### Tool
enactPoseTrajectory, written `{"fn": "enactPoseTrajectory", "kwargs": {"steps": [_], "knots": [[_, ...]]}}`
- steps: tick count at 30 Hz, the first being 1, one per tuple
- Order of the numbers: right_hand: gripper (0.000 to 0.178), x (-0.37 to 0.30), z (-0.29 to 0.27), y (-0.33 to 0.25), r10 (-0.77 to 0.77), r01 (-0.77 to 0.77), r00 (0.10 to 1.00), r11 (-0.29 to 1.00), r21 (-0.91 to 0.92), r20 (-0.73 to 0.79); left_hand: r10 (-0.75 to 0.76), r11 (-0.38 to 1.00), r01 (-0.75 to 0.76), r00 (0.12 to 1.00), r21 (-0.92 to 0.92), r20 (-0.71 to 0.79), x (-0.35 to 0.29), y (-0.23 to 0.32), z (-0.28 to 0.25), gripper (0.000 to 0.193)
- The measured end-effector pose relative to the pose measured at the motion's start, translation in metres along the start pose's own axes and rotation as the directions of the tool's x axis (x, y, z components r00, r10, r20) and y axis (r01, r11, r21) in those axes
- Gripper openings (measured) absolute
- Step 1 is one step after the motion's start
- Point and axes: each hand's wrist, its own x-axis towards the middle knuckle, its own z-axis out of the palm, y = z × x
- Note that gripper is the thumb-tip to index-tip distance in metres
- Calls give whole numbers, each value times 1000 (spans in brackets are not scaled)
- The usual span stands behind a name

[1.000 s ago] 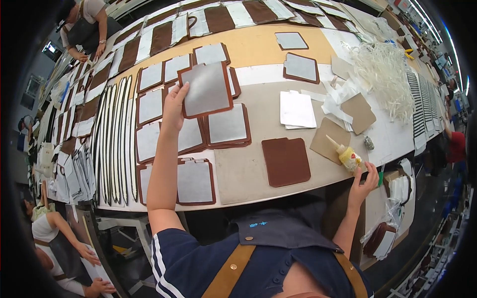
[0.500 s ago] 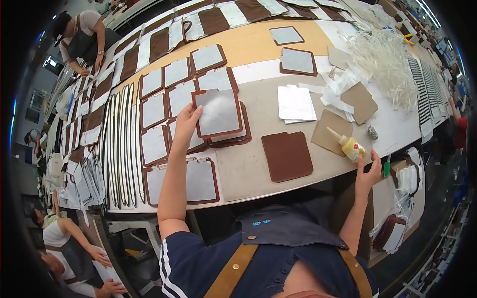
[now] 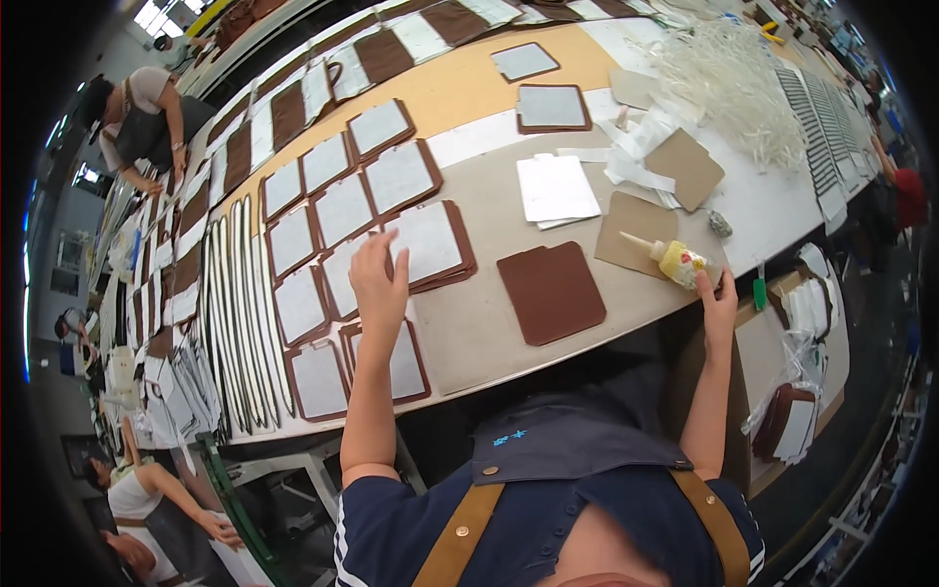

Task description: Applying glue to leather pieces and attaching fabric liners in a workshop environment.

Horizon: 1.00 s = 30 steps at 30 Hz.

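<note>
My left hand [image 3: 380, 279] is open, fingers apart, over the near-left edge of a stack of brown panels with pale grey faces [image 3: 428, 240]. Several similar panel stacks [image 3: 342, 210] stand in rows to its left and beyond. On the right, my right hand [image 3: 719, 301] has its thumb and fingers around the base of a yellow squeeze bottle [image 3: 680, 262]. The bottle lies tilted, its long pale nozzle pointing left over a tan card [image 3: 626, 220]. Between my hands a plain brown panel [image 3: 553, 293] lies flat on the table.
White sheets [image 3: 558, 189] lie beyond the brown panel. Past the bottle are a small grey lump [image 3: 719, 224], another tan card [image 3: 685, 168] and a heap of clear strips [image 3: 734, 98]. Long dark-edged strips [image 3: 245, 323] run along the left. Co-workers [image 3: 147, 122] are at the left.
The panel that my left hand held up now lies on the stack, and that hand has let go and drawn back slightly. My right hand has closed on the bottle's base. The view has shifted.
</note>
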Motion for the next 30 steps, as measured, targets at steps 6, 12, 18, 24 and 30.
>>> {"fn": "enactPoseTrajectory", "kwargs": {"steps": [6, 12, 18, 24, 30], "knots": [[57, 7, 11, -51, -64, -23, 995, 591, 806, 76, 172, 979, -126, 935, -163, 311, -49, 72, 26, 38], [62, 36, 40, -89, -68, -177, 966, 529, 830, 250, 230, 972, -204, 922, -115, 310, -82, 108, 54, 50], [72, 42, 102, -117, -158, -212, 889, 690, 692, 430, 176, 984, -158, 937, -82, 302, -99, 108, 61, 53], [79, 49, 143, -111, -231, -128, 831, 807, 577, 507, 153, 988, -141, 941, -61, 303, -100, 110, 63, 51], [73, 44, 154, -120, -309, 2, 797, 861, 509, 519, 127, 992, -119, 943, -48, 306, -100, 110, 63, 50]]}}
